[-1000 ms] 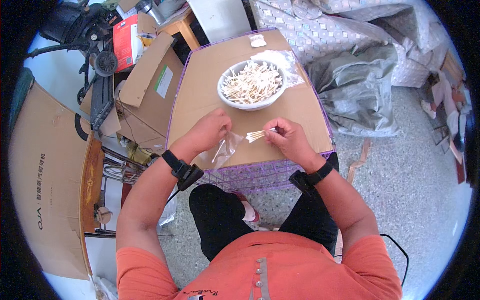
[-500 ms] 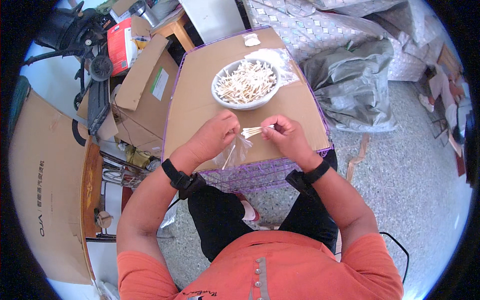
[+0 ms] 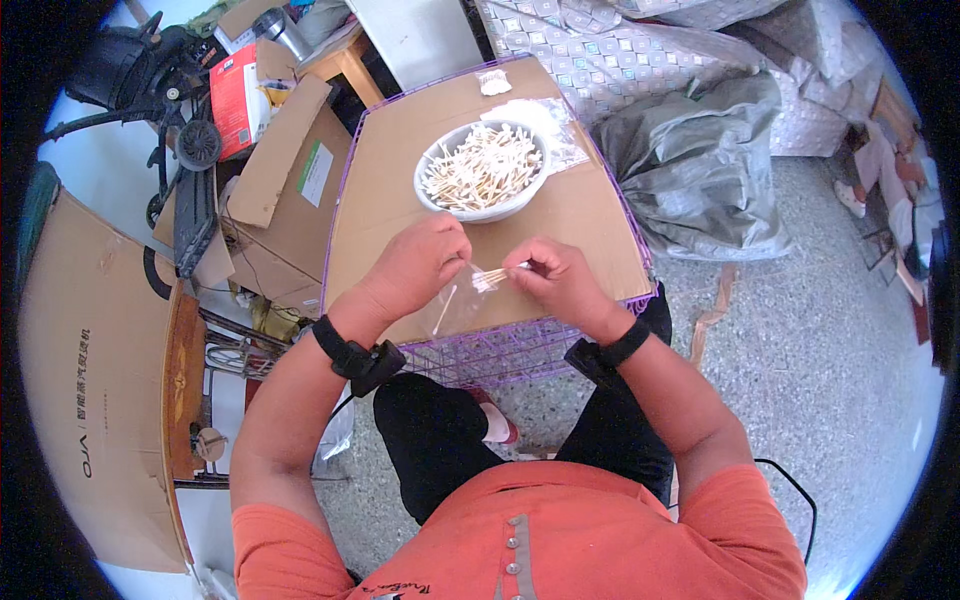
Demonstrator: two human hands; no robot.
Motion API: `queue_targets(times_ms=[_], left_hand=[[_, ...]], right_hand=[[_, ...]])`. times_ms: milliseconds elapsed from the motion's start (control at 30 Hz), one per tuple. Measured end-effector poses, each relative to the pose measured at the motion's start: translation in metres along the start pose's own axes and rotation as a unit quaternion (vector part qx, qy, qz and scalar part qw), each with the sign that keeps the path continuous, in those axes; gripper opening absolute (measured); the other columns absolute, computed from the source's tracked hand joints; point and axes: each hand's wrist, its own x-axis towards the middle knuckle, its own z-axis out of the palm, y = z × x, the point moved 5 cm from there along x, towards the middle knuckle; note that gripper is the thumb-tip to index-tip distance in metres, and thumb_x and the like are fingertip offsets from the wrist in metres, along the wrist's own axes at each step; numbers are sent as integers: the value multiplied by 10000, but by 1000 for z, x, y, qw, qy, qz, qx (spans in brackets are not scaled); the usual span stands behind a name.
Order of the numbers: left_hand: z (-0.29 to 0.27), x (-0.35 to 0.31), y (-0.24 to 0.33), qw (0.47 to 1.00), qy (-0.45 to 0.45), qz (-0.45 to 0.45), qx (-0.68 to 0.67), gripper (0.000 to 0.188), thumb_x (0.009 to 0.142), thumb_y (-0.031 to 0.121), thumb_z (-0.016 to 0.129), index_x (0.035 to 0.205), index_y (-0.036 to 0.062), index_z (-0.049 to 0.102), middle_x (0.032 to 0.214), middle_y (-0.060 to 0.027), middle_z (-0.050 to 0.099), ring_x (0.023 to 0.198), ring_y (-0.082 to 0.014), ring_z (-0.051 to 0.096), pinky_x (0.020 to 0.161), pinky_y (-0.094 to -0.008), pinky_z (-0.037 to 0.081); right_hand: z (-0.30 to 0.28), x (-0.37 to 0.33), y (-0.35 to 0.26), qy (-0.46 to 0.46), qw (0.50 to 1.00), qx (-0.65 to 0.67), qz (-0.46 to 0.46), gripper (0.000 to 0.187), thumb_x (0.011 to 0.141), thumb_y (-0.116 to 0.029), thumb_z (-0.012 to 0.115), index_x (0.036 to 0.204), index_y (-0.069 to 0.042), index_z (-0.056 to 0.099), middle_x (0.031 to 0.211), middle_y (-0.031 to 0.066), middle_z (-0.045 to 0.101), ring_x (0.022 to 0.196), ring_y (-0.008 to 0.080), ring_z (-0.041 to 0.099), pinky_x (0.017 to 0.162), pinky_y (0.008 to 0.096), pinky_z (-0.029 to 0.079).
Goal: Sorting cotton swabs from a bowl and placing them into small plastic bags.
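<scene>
My left hand pinches the edge of a small clear plastic bag, which hangs below the fingers. Inside the bag a single cotton swab shows, lying aslant. Between the fingertips of my right hand is a small bunch of cotton swabs. The tips of that bunch point left and are at the mouth of the bag. Just beyond both hands stands a grey-white bowl heaped with loose cotton swabs.
Cardboard covers the purple wire-frame table. Clear plastic bags lie right of the bowl, and a small filled packet lies at the far edge. An open carton stands on the left, a grey sack on the right.
My right hand has moved slightly left, bringing the bunch of cotton swabs to the bag's mouth. The bag is spread more widely below my left hand. The view has shifted a little.
</scene>
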Motion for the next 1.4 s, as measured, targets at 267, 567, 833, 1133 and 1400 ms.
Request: queue_targets(times_ms=[267, 567, 833, 1133, 1400], left_hand=[[-6, 4, 14, 991, -101, -25, -83, 86, 786, 42, 672, 852, 37, 616, 911, -113, 616, 811, -300, 611, 704, -375, 495], [-6, -1, 29, 979, -131, 34, -153, 60, 825, 76, 642, 841, 57, 587, 946, -110, 624, 833, -301, 618, 713, -384, 495], [4, -4, 31, 982, -186, 36, -20, 88, 897, 155, 560, 926, 74, 541, 896, -135, 584, 864, -376, 585, 721, -468, 460], [-4, 10, 25, 991, -117, -18, -61, 104, 893, 138, 566, 888, 38, 538, 857, -159, 584, 840, -367, 572, 731, -449, 451], [-1, 8, 31, 995, -67, 26, -74, 83, 869, 91, 589, 869, 34, 529, 845, -162, 579, 819, -367, 565, 716, -437, 451]], right_hand=[[5, -3, -20, 3, 985, -133, -111, 25, 839, -48, 637, 854, -38, 619, 805, 137, 604, 744, 311, 614, 673, 373, 493], [5, -3, -19, 20, 982, -151, -113, 45, 842, -57, 630, 881, -36, 619, 818, 148, 611, 762, 337, 618, 685, 396, 497], [7, -1, -16, 34, 981, -152, -117, 59, 836, -42, 664, 890, -25, 644, 796, 114, 611, 723, 238, 612, 651, 332, 481], [-2, 0, 10, 6, 993, 103, 58, 67, 883, -28, 648, 950, -26, 646, 814, -28, 605, 758, 60, 561, 661, 239, 468], [5, 0, -7, -21, 998, -53, -37, 65, 877, -24, 662, 940, -38, 660, 820, -12, 599, 727, 59, 528, 648, 224, 444]])
